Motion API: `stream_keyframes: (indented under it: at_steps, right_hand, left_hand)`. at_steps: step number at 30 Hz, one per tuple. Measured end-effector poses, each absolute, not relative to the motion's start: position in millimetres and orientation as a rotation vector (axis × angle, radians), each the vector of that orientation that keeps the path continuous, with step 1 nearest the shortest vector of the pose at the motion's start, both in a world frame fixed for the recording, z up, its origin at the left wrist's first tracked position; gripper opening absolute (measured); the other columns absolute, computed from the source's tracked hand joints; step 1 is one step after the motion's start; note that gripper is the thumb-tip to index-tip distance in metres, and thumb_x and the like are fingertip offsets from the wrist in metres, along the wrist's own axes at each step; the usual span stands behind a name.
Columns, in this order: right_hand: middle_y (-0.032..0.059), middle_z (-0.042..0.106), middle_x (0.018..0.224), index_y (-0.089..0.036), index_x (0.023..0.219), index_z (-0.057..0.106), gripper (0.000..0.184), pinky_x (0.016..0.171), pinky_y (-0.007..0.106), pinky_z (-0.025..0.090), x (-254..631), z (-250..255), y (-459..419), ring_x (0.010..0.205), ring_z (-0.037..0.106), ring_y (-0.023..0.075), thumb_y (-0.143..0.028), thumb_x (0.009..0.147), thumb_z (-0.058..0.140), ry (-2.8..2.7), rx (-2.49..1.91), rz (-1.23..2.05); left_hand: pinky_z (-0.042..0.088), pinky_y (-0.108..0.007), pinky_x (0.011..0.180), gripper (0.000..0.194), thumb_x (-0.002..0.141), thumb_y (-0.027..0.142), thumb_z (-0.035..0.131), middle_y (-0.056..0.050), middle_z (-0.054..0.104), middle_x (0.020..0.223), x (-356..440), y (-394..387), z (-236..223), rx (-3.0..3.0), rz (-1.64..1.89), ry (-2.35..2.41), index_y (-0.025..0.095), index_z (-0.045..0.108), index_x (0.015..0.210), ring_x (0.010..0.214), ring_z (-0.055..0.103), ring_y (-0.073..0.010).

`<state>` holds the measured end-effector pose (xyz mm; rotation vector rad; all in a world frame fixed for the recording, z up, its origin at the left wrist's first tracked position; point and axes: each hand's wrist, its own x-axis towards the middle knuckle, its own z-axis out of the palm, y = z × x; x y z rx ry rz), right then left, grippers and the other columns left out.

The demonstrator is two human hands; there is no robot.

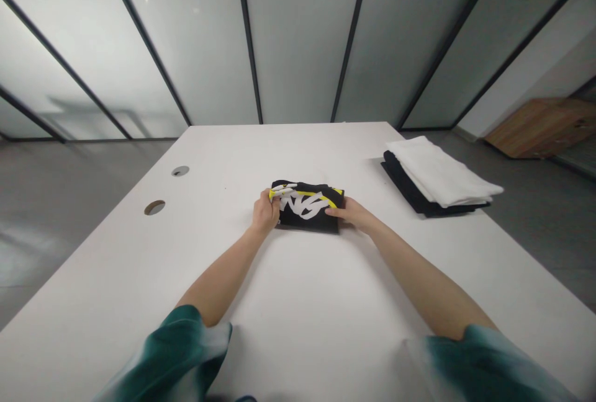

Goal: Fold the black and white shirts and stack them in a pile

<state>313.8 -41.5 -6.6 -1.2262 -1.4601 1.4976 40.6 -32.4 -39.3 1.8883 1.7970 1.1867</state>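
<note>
A folded black garment (307, 221) with a white and yellow print lies in the middle of the white table (298, 303). My left hand (265, 211) grips its left end, fingers closed at the upper left corner where yellow and white edges show. On the other side, my right hand (351, 213) holds the right end, with the thumb on top and the other fingers hidden behind or under the cloth. The front edge of the bundle appears slightly lifted, though I cannot tell how far.
At the table's right edge a folded white cloth (437, 169) lies on folded black cloth (405, 188). Two round holes pierce the tabletop on the left, a nearer hole (154, 207) and a farther hole (180, 171). Frosted glass panels (298, 42) stand behind the table.
</note>
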Motion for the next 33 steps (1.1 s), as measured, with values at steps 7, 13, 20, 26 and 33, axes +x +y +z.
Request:
stream_keyframes:
  at_steps: [7,13,20,26,33]
  right_hand:
    - [0.0081,0.07,0.113,-0.019,0.113,0.061,0.038,0.096,0.041,0.05,305.9,-20.5,-31.3,0.105,0.064,0.0255,-0.03,0.077,0.066,-1.657,-1.312,0.91]
    - [0.009,0.07,0.09,-0.019,0.109,0.053,0.027,0.072,0.036,0.051,305.2,-40.9,-5.8,0.08,0.064,0.0254,-0.029,0.083,0.055,-1.848,-1.473,0.576]
    - [0.0141,0.071,0.09,-0.017,0.105,0.058,0.025,0.077,0.037,0.048,315.1,-40.8,-7.9,0.085,0.065,0.0304,-0.027,0.082,0.055,-2.148,-1.588,0.265]
    - [0.0143,0.071,0.106,-0.017,0.114,0.059,0.038,0.084,0.037,0.048,314.6,-35.8,-16.3,0.098,0.064,0.0298,-0.016,0.076,0.051,-2.208,-1.43,0.288]
    - [0.0098,0.072,0.096,-0.02,0.113,0.058,0.029,0.075,0.034,0.048,305.3,-38.5,-1.4,0.089,0.065,0.0273,-0.036,0.09,0.052,-1.833,-1.643,0.476]
  left_hand:
    - [0.052,-0.036,0.075,0.027,0.094,0.044,0.047,-0.008,0.072,0.091,41.7,-24.9,-32.6,1.752,1.123,1.61,0.021,0.055,0.106,0.086,0.068,-0.0247]
    - [0.052,-0.034,0.079,0.029,0.083,0.037,0.06,-0.008,0.074,0.101,39.3,-17.0,-32.8,1.779,0.902,1.436,0.017,0.064,0.105,0.09,0.068,-0.0236]
    - [0.049,-0.038,0.084,0.023,0.09,0.03,0.048,-0.011,0.07,0.088,43.6,-21.2,-26.6,2.191,0.734,1.694,0.018,0.066,0.083,0.092,0.064,-0.0261]
    - [0.047,-0.036,0.086,0.024,0.096,0.029,0.041,-0.012,0.07,0.094,44.8,-25.2,-24.4,2.307,0.648,1.68,0.019,0.062,0.096,0.093,0.065,-0.0257]
    - [0.044,-0.032,0.073,0.024,0.1,0.036,0.039,-0.009,0.071,0.093,47.1,-19.9,-18.7,1.991,0.602,1.962,0.021,0.057,0.103,0.09,0.067,-0.0253]
